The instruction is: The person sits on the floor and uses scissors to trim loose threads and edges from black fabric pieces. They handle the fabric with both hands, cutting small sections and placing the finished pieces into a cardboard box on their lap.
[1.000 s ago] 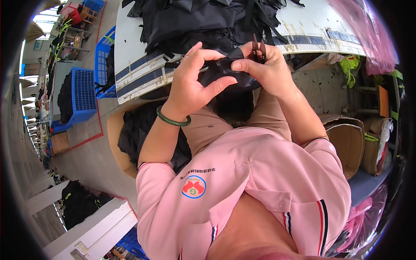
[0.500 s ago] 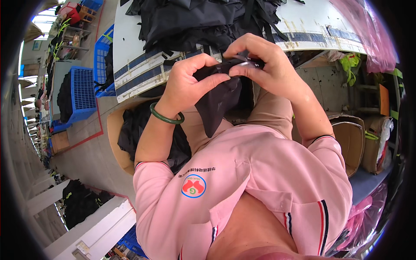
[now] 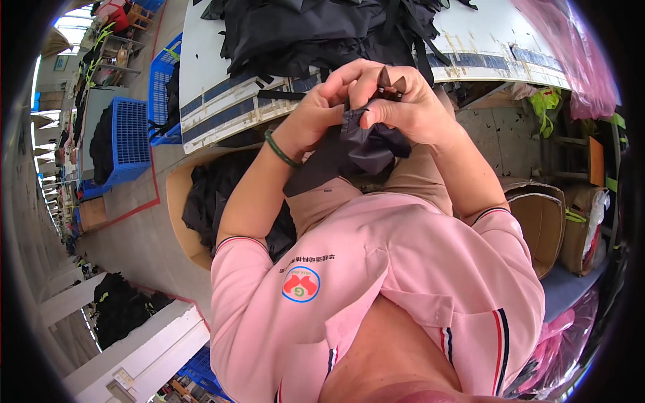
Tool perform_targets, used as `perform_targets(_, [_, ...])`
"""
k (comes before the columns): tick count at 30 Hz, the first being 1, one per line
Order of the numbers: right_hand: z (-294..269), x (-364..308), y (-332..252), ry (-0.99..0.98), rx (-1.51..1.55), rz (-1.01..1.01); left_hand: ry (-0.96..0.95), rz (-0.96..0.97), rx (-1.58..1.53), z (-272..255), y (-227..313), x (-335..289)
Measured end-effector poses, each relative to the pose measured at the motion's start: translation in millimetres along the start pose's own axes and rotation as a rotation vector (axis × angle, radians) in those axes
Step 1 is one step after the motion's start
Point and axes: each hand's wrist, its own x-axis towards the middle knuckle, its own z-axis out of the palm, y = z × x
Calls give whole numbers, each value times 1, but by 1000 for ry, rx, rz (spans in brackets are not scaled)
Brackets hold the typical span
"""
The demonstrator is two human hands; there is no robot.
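Note:
A piece of black fabric [image 3: 363, 151] hangs over my lap, its folded edge gathered between both hands. My left hand [image 3: 321, 106], with a dark green bangle [image 3: 281, 150] on its wrist, is closed and pinches that edge. My right hand [image 3: 418, 107] is closed too, its thumb pressed on the fabric. Out of its curled fingers stick the two pointed dark blades of small thread snips [image 3: 384, 79], pointing away from me and apart from each other. The rest of the snips is hidden in the hand.
More black fabric [image 3: 302, 40] is heaped on the worn white table [image 3: 470, 33] ahead. Left of my legs stands a cardboard box [image 3: 178, 201] with black cloth; blue crates [image 3: 130, 134] are farther left. Another carton [image 3: 537, 225] stands at right, and pink plastic sheeting [image 3: 578, 60] hangs at far right.
My hands have drawn closer together and turned the fabric, which is now bunched and hangs toward the left. The snips' blades have swung to point away from me.

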Motion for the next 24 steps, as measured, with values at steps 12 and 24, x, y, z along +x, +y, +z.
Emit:
perform_targets(12, [-11,-8,0,390,-388,-31,233,422,499,14,4,-8])
perform_targets(24, [-9,-5,11,374,-83,278,303,482,473,18,-10,-12])
